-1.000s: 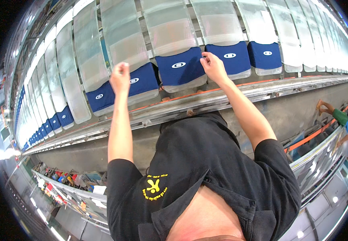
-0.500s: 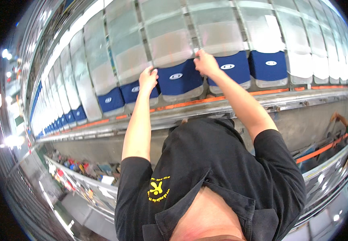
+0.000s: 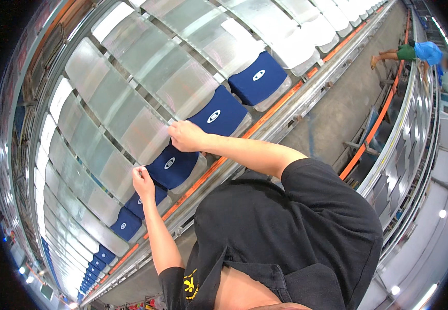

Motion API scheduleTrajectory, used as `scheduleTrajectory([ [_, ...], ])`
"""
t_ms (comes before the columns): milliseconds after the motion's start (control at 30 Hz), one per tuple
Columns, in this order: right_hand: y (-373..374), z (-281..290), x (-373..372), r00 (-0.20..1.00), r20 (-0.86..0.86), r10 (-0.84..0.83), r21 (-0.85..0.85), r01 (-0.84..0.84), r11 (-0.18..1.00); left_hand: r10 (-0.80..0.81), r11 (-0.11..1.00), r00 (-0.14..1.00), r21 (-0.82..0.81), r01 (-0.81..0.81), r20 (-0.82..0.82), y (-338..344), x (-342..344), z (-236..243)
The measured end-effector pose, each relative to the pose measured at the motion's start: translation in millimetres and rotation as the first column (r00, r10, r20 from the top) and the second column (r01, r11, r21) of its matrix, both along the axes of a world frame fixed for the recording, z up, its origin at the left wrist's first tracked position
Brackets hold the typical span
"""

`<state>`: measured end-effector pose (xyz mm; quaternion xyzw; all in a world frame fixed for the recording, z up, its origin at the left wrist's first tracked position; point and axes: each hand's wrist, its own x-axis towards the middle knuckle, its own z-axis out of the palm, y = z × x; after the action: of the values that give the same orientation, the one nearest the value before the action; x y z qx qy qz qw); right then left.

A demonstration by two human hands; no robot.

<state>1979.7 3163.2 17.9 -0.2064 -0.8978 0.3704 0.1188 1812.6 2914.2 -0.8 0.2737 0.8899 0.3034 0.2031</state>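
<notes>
A navy blue fabric piece (image 3: pixel 178 169) with a white oval print lies over the near end of a long, pale, shiny board. My left hand (image 3: pixel 143 185) is closed in a pinch at its upper left corner. At the upper right corner, my right hand (image 3: pixel 187 136) is closed too, its fingertips bent down onto the cloth edge. The fabric lies flat between both hands. To the right, another navy piece (image 3: pixel 225 109) with the same print covers the neighbouring board, and a further navy piece (image 3: pixel 264 85) lies beyond it.
More boards (image 3: pixel 187 88) stand side by side in a long row. An orange strip (image 3: pixel 271 112) and a metal rail (image 3: pixel 306 108) run along their near ends. Across the concrete aisle (image 3: pixel 312 132) is another rail. A person in a blue top (image 3: pixel 428 52) stands far right.
The view has turned, so the row of boards now slants up to the right. Both hands remain at the upper corners of the same navy piece, which looks unmoved.
</notes>
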Motion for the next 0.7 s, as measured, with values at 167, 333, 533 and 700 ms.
scheduleTrajectory([
  [167, -26.9, -5.9, -3.6, 0.984, 0.021, -0.178, -0.49, 0.166, 0.856, -0.013, 0.999, 1.0, -0.041, 0.014, 0.018, 12.0, 28.4, 15.2],
  [333, -58.9, -46.3, -6.3, 0.92, 0.095, -0.379, -0.435, 0.381, 0.816, -0.047, 0.977, 0.98, -0.194, 0.086, 0.194, 26.9, 47.0, 30.9],
  [533, -76.5, -29.1, 5.8, 0.937, 0.319, -0.144, -0.503, 0.296, 0.812, 0.095, 0.969, 0.79, 0.124, -0.212, 0.606, 32.0, 88.4, 30.9],
  [700, -89.6, -6.2, 4.2, 0.981, 0.16, -0.11, -0.524, 0.179, 0.833, 0.027, 0.941, 0.688, 0.213, -0.262, 0.726, 28.5, 94.6, 36.2],
])
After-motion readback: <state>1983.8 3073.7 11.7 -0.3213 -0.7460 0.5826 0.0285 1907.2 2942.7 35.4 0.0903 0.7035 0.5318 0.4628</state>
